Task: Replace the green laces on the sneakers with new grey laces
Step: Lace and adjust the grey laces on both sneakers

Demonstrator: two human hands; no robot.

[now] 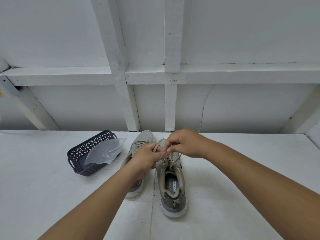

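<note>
Both hands, left (pixel 147 157) and right (pixel 181 144), pinch the limp lace (pixel 156 148) above the right sneaker (pixel 173 184); grip its stiff tip, toward twelve o'clock.

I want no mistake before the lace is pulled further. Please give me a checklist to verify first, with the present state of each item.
1. Both hands hold the lace: left hand and right hand pinch it above the right sneaker. Ok.
2. Right sneaker stands flat on the table. Ok.
3. Left sneaker beside it, partly hidden by the left arm. Ok.
4. Lace free of knots: cannot tell.
5. Basket with plastic bag apart from the sneakers. Ok.
6. New grey laces in the bag: cannot tell.
</note>
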